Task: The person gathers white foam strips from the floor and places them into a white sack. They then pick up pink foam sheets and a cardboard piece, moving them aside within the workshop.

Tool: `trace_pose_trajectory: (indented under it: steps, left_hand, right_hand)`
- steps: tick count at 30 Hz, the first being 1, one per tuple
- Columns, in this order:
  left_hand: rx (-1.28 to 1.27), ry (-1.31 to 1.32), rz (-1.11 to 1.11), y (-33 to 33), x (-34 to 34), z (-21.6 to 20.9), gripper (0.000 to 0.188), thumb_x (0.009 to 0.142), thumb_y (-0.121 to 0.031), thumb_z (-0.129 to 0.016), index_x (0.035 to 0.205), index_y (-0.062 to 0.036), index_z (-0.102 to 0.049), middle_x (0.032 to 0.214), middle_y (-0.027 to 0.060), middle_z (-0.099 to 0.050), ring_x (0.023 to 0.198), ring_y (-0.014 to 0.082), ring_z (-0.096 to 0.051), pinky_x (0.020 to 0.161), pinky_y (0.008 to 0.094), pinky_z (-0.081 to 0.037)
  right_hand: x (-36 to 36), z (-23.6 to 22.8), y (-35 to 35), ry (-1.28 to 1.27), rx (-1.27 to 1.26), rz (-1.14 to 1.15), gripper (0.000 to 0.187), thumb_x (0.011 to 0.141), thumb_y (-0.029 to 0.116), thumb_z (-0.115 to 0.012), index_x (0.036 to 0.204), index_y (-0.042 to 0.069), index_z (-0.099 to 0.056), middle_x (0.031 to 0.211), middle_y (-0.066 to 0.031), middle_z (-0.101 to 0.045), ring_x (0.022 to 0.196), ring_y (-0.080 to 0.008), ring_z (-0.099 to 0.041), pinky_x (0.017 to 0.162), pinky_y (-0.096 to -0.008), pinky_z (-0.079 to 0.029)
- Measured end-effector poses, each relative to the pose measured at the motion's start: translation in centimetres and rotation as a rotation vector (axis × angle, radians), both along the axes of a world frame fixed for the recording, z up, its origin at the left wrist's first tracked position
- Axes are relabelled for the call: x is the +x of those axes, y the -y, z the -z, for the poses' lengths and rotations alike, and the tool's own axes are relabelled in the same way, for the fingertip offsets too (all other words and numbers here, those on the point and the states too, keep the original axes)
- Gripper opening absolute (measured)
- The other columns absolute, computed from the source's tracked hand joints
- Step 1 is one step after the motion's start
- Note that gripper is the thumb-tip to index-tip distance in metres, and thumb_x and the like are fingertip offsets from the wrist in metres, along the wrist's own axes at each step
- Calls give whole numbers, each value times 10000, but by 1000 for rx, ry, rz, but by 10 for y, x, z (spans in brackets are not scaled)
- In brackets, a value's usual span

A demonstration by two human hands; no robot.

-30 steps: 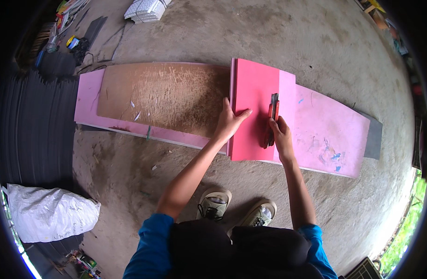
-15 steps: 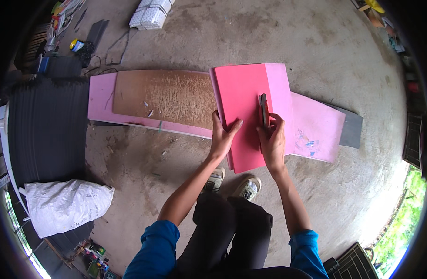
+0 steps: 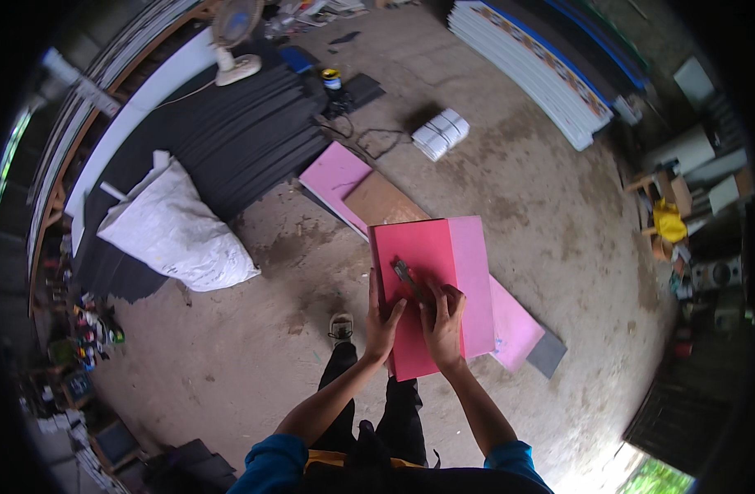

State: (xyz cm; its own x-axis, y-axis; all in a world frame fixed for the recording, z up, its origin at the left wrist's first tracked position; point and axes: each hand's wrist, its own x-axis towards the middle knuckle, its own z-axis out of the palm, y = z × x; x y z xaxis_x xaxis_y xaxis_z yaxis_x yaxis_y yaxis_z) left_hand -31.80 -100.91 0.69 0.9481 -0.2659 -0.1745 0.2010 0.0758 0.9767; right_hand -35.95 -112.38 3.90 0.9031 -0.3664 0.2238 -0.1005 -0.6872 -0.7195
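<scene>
A stack of red and pink sheets (image 3: 472,288), which look like foam, is in front of me above the floor. My left hand (image 3: 381,325) is closed on its left edge, thumb on the red face and fingers partly hidden behind. In my right hand (image 3: 443,321) is a red-and-grey utility knife (image 3: 406,273); its grey end points up and left over the red sheet. That hand rests against the stack's face. Its fingers are curled and cover the lower part of the knife, and I cannot make out whether a blade is out.
Beyond the stack, a pink board (image 3: 336,177) and a brown board (image 3: 385,198) lie on the concrete floor. Black sheets (image 3: 254,115) and a white sack (image 3: 180,226) are at left, with a fan (image 3: 236,66) behind. A tied white bundle (image 3: 441,133) lies farther off.
My view has swung round to the left, and my feet have moved off the boards' near side. The stack and the knife have come along in my hands; the knife now tilts left.
</scene>
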Motion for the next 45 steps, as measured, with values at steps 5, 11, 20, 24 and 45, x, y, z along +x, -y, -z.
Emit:
trace_pose_trajectory:
  steps: [5, 11, 20, 24, 45]
  left_hand:
    - [-173, 99, -323, -119, 46, -49, 713, 843, -149, -545, 1382, -63, -87, 1399, 153, -204, 1230, 205, -309, 994, 305, -278]
    - [-18, 152, -697, -331, 87, -66, 671, 865, -176, -520, 1368, -51, -95, 1353, 164, -268, 1195, 220, -341, 968, 307, -307]
    - [-419, 63, -957, -538, 132, -87, 465, 864, -173, -525, 1198, -41, -231, 1113, 148, -448, 1020, 189, -478, 820, 313, -435]
    - [-545, 115, -961, -579, 196, -108, 490, 822, -86, -573, 1160, -55, -220, 1109, 164, -449, 996, 210, -502, 781, 306, -469]
    - [-787, -140, -1277, -605, 737, -8, 503, 823, -63, -552, 1156, -87, -176, 1224, 163, -329, 1126, 235, -384, 962, 378, -321]
  right_hand:
    - [69, -59, -107, -10, -116, -382, 539, 754, 56, -597, 1254, 100, -402, 1123, -163, -383, 1012, -330, -418, 872, -415, -371]
    - [140, -72, -318, 13, -169, -710, 548, 756, 66, -595, 1266, 116, -399, 1120, -138, -396, 1014, -311, -405, 871, -402, -364]
    - [239, -102, -540, 156, -268, -1153, 479, 753, 12, -549, 1214, 77, -435, 1107, -146, -411, 1029, -308, -406, 890, -412, -358]
    - [296, -124, -585, 262, -280, -1142, 526, 746, 20, -558, 1244, 93, -405, 1128, -163, -404, 1055, -327, -399, 914, -422, -338]
    - [846, -11, -637, 148, -247, -997, 367, 753, 105, -599, 1094, 19, -497, 1001, -135, -471, 948, -308, -474, 820, -395, -420]
